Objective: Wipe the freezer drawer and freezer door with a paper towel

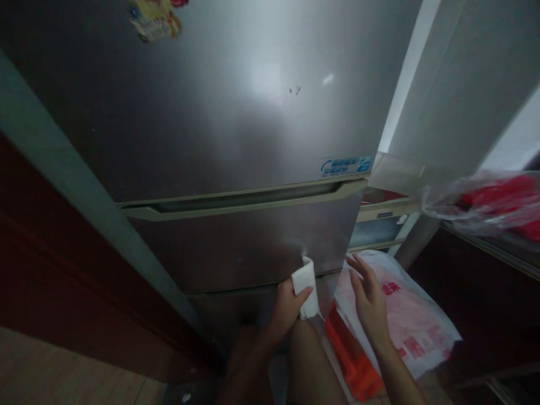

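Observation:
In the head view, a folded white cloth or paper wipe (307, 284) is gripped by my left hand (288, 304), thumb across its front. The wipe stands up in front of the lower drawer (236, 242) of a silver refrigerator; I cannot tell whether it touches the surface. To the right, my right hand (368, 292) is raised with its fingers apart and nothing in it. Behind and beside that hand lies a white plastic bag (415, 315) with red print. An orange bag (348, 351) sits below it.
The refrigerator's upper door (236, 112) fills the view above, with a recessed handle (248, 199) along the seam. A red item in clear plastic (502, 202) juts in at the right. A dark red door or panel (63, 270) stands at the left.

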A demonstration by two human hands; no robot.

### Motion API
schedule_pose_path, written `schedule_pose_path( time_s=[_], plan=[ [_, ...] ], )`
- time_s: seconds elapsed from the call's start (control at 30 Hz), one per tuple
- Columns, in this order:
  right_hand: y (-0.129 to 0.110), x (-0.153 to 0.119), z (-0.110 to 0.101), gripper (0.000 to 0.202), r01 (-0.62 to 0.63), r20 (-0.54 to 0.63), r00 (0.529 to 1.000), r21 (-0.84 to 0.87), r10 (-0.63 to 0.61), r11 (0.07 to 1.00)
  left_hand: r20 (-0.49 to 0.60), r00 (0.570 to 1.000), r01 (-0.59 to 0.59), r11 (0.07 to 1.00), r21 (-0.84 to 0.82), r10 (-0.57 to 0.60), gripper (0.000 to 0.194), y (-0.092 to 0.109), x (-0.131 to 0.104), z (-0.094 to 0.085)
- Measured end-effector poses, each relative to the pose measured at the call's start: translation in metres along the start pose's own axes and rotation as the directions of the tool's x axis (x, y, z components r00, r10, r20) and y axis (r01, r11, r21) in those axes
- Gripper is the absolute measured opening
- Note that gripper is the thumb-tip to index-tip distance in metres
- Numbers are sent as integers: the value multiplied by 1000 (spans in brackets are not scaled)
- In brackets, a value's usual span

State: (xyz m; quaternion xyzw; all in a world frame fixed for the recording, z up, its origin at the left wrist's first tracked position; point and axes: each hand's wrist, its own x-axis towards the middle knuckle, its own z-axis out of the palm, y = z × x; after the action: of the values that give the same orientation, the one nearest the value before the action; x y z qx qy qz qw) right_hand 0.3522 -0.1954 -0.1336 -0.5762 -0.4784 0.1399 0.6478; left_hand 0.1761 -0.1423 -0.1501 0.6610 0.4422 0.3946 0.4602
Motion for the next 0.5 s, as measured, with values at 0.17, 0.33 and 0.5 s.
schedule_pose_path(
  time_s=[0.17,0.33,0.5],
  plan=[
    [-18,-20,-2,36,204,290,942,-89,-171,975,108,989,-117,985,123,104,12,1,-6,6],
    [-1,-29,-25,34,139,457,889,-191,-37,972,271,957,-188,935,302,106,16,-3,-18,33],
    [26,-47,-67,28,-29,509,835,-341,210,940,375,926,-132,966,223,40,2,-34,-33,53]
  ],
)
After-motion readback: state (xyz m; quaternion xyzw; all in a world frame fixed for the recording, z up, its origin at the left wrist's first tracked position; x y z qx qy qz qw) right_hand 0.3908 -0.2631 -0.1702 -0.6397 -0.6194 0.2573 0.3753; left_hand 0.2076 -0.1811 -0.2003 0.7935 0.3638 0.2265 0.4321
